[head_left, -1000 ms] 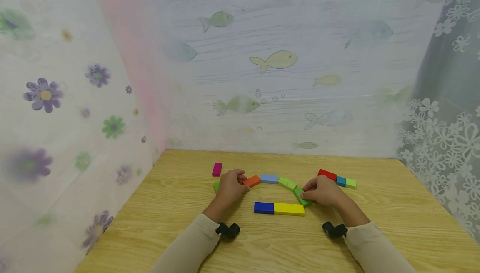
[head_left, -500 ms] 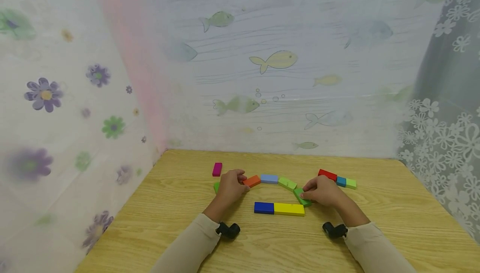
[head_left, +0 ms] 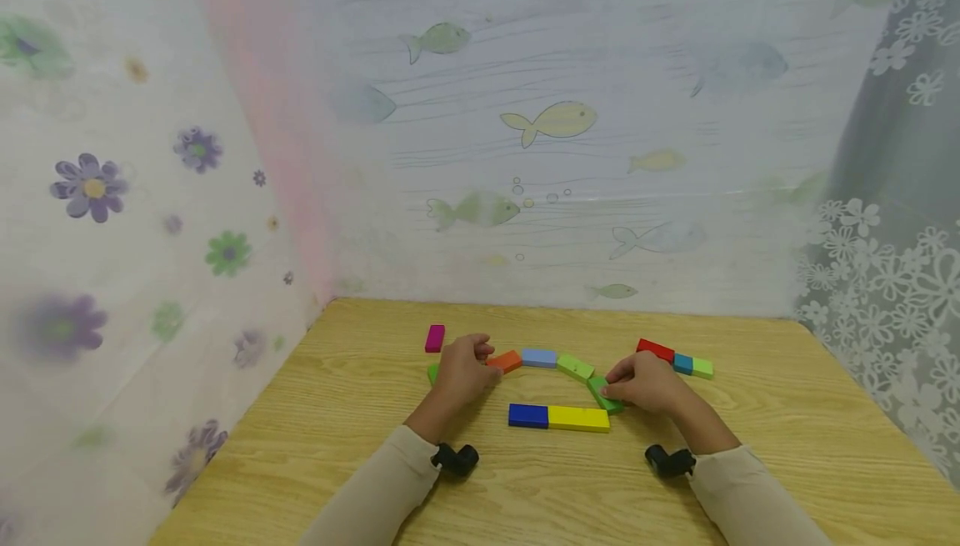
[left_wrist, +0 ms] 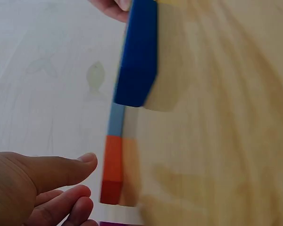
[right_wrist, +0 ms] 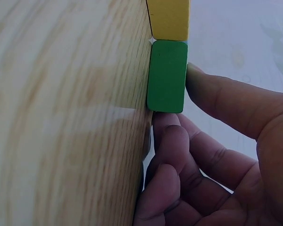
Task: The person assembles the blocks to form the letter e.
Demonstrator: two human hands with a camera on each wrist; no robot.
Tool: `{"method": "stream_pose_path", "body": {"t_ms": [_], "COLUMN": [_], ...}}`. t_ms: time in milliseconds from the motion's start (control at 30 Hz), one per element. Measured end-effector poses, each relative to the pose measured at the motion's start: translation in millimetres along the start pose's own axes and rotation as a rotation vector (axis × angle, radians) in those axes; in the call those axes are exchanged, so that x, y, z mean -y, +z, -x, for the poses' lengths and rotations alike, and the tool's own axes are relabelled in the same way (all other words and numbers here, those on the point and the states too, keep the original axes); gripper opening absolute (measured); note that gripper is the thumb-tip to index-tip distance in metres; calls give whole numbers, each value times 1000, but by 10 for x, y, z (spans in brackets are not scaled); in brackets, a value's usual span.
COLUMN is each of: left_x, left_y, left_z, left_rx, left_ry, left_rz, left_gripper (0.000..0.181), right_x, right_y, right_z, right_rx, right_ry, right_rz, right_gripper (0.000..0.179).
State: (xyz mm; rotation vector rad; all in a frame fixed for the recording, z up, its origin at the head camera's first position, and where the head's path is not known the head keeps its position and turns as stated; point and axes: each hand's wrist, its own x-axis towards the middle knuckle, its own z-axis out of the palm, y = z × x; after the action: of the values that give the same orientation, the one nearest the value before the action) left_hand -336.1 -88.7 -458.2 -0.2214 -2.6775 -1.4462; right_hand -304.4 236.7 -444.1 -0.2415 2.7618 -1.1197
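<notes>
Flat blocks form a curved row on the wooden table: an orange block [head_left: 506,362], a light blue block [head_left: 539,358], a light green block [head_left: 575,368] and a green block [head_left: 604,396]. My left hand [head_left: 462,373] is beside the orange block; in the left wrist view a small gap separates its thumb [left_wrist: 68,169] from that block, and its fingers are loosely bent, holding nothing. My right hand [head_left: 651,383] pinches the green block at the row's right end, thumb on top and fingers at its end. Another green block [head_left: 432,373] is mostly hidden behind my left hand.
A dark blue block [head_left: 528,416] and a yellow block [head_left: 578,418] lie end to end in front of the curve. Red [head_left: 656,350], teal [head_left: 682,363] and lime [head_left: 702,368] blocks line up behind my right hand. One magenta block [head_left: 435,338] lies at the back left.
My left hand's fingers have lifted slightly, away from the table. The right hand and the blocks stay where they were.
</notes>
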Motion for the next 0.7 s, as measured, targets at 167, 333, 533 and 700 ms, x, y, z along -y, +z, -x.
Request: {"method": "stream_pose_path", "body": {"t_ms": [167, 333, 533, 700], "left_x": [-68, -110, -118, -72], "left_y": [-166, -370, -582, -681], "left_z": [-27, -57, -79, -95], "left_rx": [-33, -71, -86, -27], "left_ry": [57, 77, 72, 54], "left_rz": [10, 9, -18, -111], "left_gripper": [64, 59, 35, 13], "right_x": [7, 8, -1, -11], "right_y": [2, -7, 7, 10], "right_z": [-3, 3, -6, -10], "right_rx": [2, 4, 1, 1], "right_ry": [11, 3, 7, -9], "right_rz": [-8, -5, -5, 5], "right_gripper": [32, 32, 30, 31]}}
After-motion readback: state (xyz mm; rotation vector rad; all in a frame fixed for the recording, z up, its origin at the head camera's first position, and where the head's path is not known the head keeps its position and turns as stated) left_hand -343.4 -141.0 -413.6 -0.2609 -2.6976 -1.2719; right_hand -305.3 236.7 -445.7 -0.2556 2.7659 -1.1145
